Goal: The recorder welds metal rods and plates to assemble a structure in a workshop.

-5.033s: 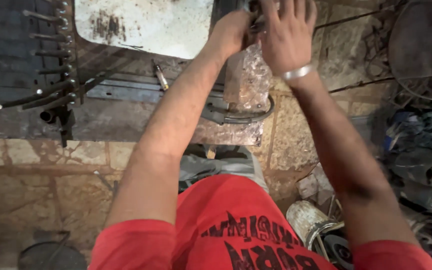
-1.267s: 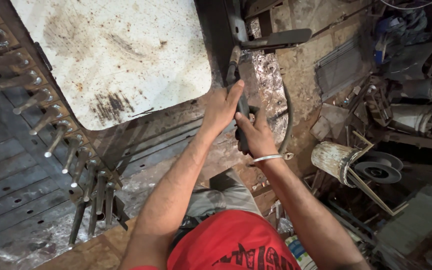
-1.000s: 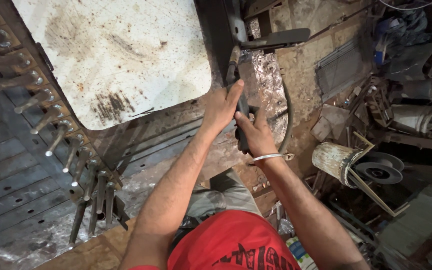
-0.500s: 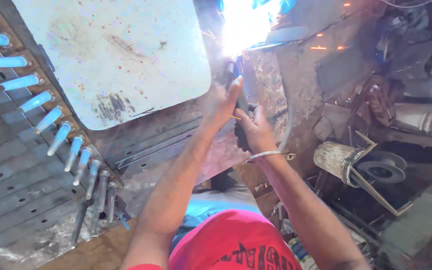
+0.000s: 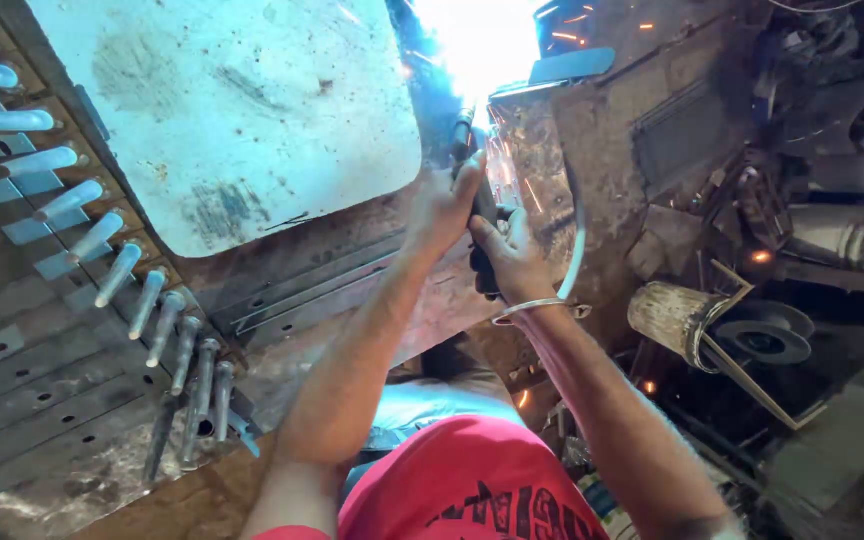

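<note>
Both my hands grip a dark welding electrode holder [image 5: 479, 215] in the middle of the view. My left hand [image 5: 442, 205] wraps its upper part and my right hand [image 5: 512, 255], with a metal bangle at the wrist, holds the handle below. A very bright white arc [image 5: 477, 45] burns at the holder's far end, at the edge of a large pale metal plate [image 5: 242, 110]. Sparks fly to the right. The exact weld point is washed out by the glare.
A slotted steel frame with a row of several upright pins [image 5: 102, 260] lies at the left. A cable [image 5: 574, 250] curves past my right hand. A cylinder [image 5: 667, 315], a dark disc [image 5: 767, 335] and scrap metal crowd the right side. A flat dark bar [image 5: 572, 65] lies beside the arc.
The arc has lit up: a second ago there was no glare, and now bright light and sparks fill the top centre. My hands have stayed on the holder, almost still.
</note>
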